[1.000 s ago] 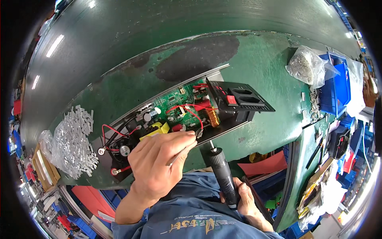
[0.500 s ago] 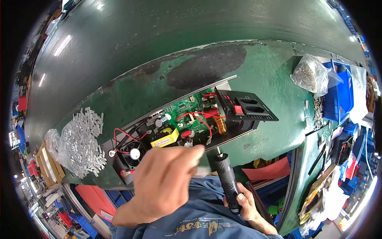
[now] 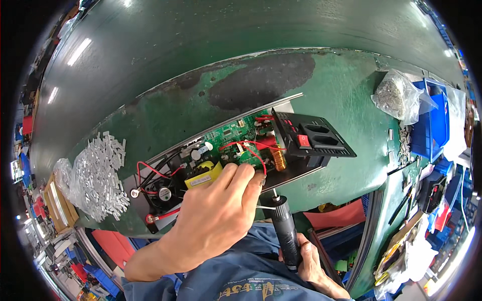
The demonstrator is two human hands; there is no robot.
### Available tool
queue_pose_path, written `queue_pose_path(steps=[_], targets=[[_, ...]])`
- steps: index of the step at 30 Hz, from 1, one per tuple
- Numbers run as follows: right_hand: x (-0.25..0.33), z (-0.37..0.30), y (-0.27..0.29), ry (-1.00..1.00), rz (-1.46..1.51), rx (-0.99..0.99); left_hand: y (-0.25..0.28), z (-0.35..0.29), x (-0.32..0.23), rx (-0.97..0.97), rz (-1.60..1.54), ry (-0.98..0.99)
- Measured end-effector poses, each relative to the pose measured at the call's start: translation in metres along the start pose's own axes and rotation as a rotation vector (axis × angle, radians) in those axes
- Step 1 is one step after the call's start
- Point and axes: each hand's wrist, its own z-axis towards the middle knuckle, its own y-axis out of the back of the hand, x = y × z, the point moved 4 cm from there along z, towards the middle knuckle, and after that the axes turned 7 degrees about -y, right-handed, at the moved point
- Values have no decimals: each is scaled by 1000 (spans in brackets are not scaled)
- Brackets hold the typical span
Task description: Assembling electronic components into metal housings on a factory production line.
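My right hand [image 3: 311, 261] is wrapped round a black power screwdriver [image 3: 285, 228], its bit pointing up at the near edge of an open metal case [image 3: 296, 177]. My left hand [image 3: 216, 203] is closed, with fingertips down at that same edge, left of the bit. A thin pale sliver [image 3: 265, 207] shows beside these fingers; what they pinch is mostly hidden. Inside the case lie a green circuit board [image 3: 228, 133], a yellow transformer [image 3: 205, 174], a copper coil [image 3: 278, 158] and red wires [image 3: 256, 144]. A black end panel [image 3: 316, 133] with a red switch tilts at its right end.
Many small metal strips [image 3: 103, 175] spill from a clear bag on the left. On the right stand another clear bag of small parts [image 3: 396, 95] and a blue bin [image 3: 427, 118]. The green bench [image 3: 346, 95] ends close in front of me.
My left hand has moved slightly up and right, bringing its fingertips down to the case edge. The case has shifted a little, while the screwdriver stays nearly in place.
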Motion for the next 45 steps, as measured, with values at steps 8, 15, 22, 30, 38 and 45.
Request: queue_pose_path(steps=[8, 15, 22, 30, 38, 45], targets=[[-13, 20, 4, -205, 327, 370, 3, 2, 6, 34, -89, -3], [-21, 22, -5, -219, 580, 612, 1, 2, 4, -54, -155, -30], [-27, -14, 62, 269, 3, -161, 31, -22, -7, -255, -59, 21], [141, -5, 92, 668, -901, -795, 59, -114, 25, -656, -44, 283], [315, 98, 87, 1182, -1245, -847, 0, -218, 65, -1131, -185, 758], [439, 237, -11, 1358, -1457, -719, -32, -217, 60, -956, -5, 795]])
